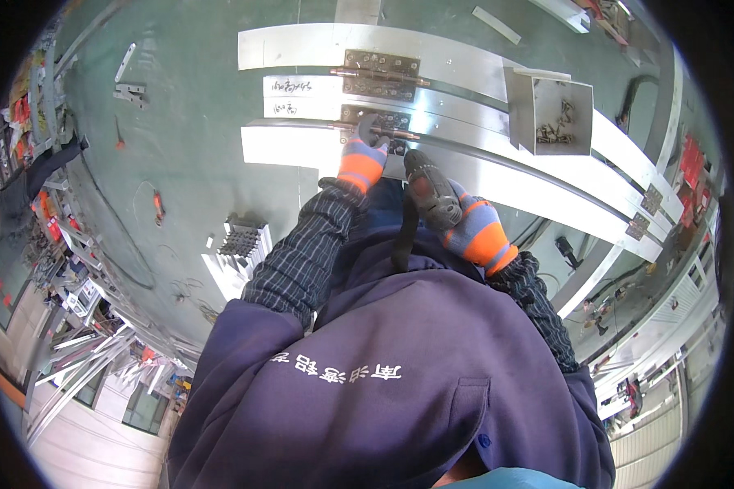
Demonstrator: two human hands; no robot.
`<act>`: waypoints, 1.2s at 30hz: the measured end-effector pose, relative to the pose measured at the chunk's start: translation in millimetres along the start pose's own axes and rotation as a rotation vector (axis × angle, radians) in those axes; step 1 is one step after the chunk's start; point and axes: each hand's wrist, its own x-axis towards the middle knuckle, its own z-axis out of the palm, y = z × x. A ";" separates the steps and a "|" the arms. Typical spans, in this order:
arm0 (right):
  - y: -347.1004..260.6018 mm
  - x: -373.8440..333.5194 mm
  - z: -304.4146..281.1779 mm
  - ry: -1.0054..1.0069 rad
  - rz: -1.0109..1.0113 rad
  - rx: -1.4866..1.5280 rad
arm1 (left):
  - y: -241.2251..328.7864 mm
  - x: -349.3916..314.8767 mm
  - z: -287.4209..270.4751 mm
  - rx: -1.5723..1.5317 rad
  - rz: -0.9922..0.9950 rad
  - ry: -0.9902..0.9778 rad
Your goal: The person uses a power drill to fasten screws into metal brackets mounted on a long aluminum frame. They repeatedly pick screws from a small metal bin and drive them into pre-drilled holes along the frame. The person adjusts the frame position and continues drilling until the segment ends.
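My right hand [479, 231], in an orange and grey glove, is closed around a dark cordless drill [432, 192]. The drill's front end points up toward the near hinge [392, 116], a dark metal plate with a long pin. At that hinge, my left hand [362, 158] has its gloved fingers bent together. Anything between those fingertips is too small to make out. Under the hinge lie long white metal profiles [289, 147], side by side. A second hinge [381, 65] sits on the farther profile [289, 46].
An open white box [520, 114] with loose metal fasteners [556, 130] stands on the profiles at right. More hinge plates [641, 224] show at their right end. White stacked pieces [238, 257] stand left of me. An orange-handled tool [158, 209] lies on the green floor [196, 130].
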 end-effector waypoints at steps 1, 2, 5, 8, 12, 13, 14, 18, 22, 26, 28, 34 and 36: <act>-2.8 4.4 2.7 0.002 -0.012 0.006 | 1.3 0.4 0.1 0.095 0.031 0.024; -5.1 7.8 4.9 -0.009 0.019 -0.017 | 4.1 4.2 0.4 0.271 0.020 -0.022; -10.4 14.7 9.6 -0.018 0.053 -0.081 | 10.5 4.7 10.2 0.621 -0.109 -0.164; -15.6 18.1 9.1 -0.014 0.069 -0.116 | 11.5 16.4 1.9 0.118 -0.227 -0.271; -24.1 18.5 6.6 -0.006 0.070 -0.089 | 6.5 18.0 -26.6 -0.640 -0.348 -0.268; -26.2 20.0 7.2 0.001 0.064 -0.090 | 6.0 15.3 -32.1 -0.667 -0.388 -0.256; -28.0 21.4 9.1 -0.005 0.059 -0.052 | 6.0 12.8 -36.1 -0.676 -0.396 -0.304; -31.8 25.1 17.8 -0.015 0.009 0.027 | 4.0 -7.1 -36.4 -1.030 -0.504 -0.458; -35.1 26.7 25.9 -0.042 -0.034 0.033 | -5.7 -21.1 -37.5 -0.214 0.239 -0.391; -41.6 25.4 26.0 -0.053 -0.030 0.010 | -14.6 -23.2 -40.9 0.212 0.477 -0.223; -44.5 21.7 23.0 -0.044 -0.052 0.047 | -16.2 -21.7 -39.6 -0.171 0.227 -0.260; -44.4 18.3 18.2 -0.053 -0.040 0.028 | -22.9 -19.0 -32.5 -0.876 -0.095 -0.334; -43.6 18.6 18.5 -0.044 -0.023 -0.007 | -26.5 -17.5 -33.7 -0.711 -0.002 -0.313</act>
